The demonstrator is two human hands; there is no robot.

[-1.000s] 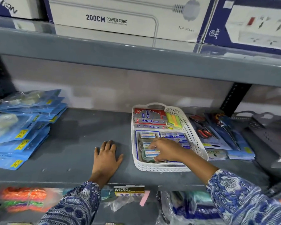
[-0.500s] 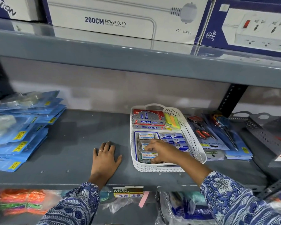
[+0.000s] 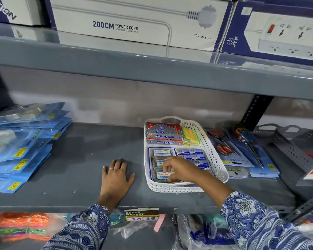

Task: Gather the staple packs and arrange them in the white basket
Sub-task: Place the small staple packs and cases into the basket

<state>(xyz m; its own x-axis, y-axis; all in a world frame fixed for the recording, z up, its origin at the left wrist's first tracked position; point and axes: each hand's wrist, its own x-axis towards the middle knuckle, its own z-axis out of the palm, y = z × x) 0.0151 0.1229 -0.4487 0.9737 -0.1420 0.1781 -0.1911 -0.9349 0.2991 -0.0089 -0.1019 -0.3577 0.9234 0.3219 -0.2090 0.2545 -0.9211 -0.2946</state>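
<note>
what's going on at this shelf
A person is sorting small staple packs in a white basket on a grey shelf. The right hand is inside the basket, fingers on the nearest pack in the left column. The left hand lies flat on the shelf beside it. Red boxes and sticky notes fill the basket's far end.

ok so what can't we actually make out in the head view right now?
- Near right corner of the white basket: covered by the right hand, so its grip and whatever lies beneath are hidden.
- Small print on the staple packs: too small to read.
- Lower-shelf goods: blurred and cut off by the bottom edge.
- Grey basket: cut off by the right edge.
</note>
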